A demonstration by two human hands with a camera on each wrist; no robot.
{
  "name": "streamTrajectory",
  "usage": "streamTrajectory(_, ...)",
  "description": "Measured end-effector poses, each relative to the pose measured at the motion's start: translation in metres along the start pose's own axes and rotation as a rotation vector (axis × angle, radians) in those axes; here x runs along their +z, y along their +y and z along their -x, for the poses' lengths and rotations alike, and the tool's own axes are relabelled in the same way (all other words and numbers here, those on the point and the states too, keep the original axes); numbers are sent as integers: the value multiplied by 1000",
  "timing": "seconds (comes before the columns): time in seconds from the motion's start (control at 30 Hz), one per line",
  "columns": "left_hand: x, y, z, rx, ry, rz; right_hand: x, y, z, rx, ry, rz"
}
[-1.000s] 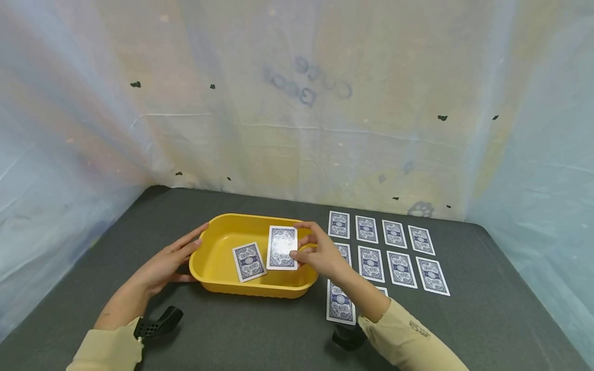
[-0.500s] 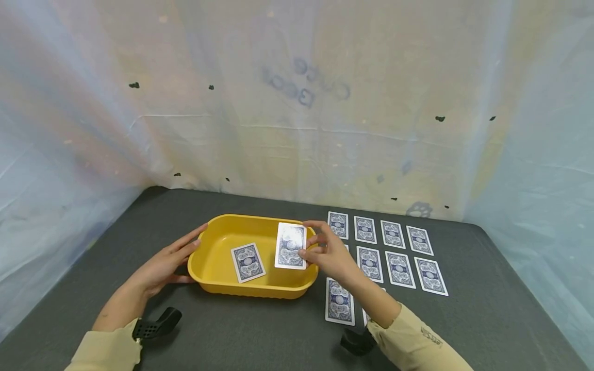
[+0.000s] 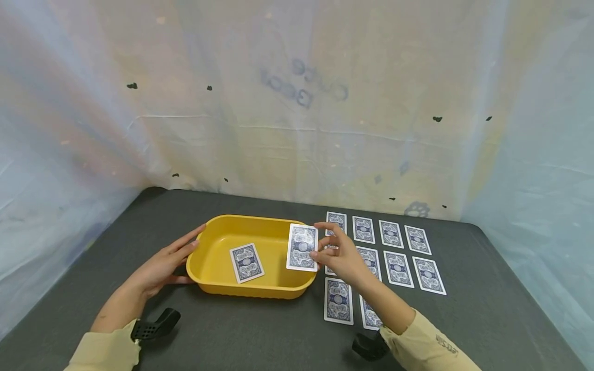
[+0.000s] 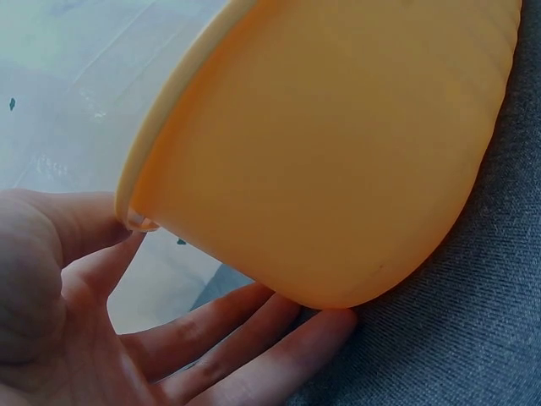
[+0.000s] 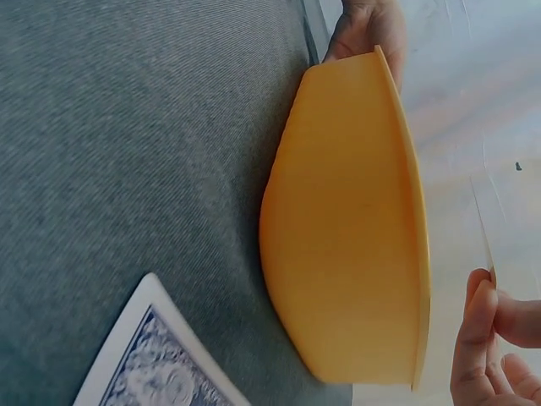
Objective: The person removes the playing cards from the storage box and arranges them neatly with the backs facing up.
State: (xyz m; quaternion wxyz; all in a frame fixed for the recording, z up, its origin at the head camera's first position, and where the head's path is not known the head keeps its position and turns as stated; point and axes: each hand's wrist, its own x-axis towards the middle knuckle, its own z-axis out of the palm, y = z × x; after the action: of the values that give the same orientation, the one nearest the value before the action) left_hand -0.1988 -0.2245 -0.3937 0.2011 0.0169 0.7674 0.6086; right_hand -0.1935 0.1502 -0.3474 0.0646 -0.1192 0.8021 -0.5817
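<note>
Right hand (image 3: 342, 256) pinches blue-patterned, white-bordered card (image 3: 302, 247).

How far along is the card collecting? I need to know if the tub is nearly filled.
Barely begun. Done: one face-down card lies in the yellow tub. In hand: the right hand pinches a second card above the tub's right rim, while the left hand rests against its left end. Left: the face-down cards on the table, about a dozen, some hidden behind the right arm.
</note>
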Motion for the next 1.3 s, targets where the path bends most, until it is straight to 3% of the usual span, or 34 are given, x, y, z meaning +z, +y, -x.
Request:
streamTrajectory(0.8,-2,1,-1,-5,-13,7,-40,10,24,40,57,57)
streamTrajectory(1.3,-2,1,-1,-12,6,10,-53,20,35,24,60,71)
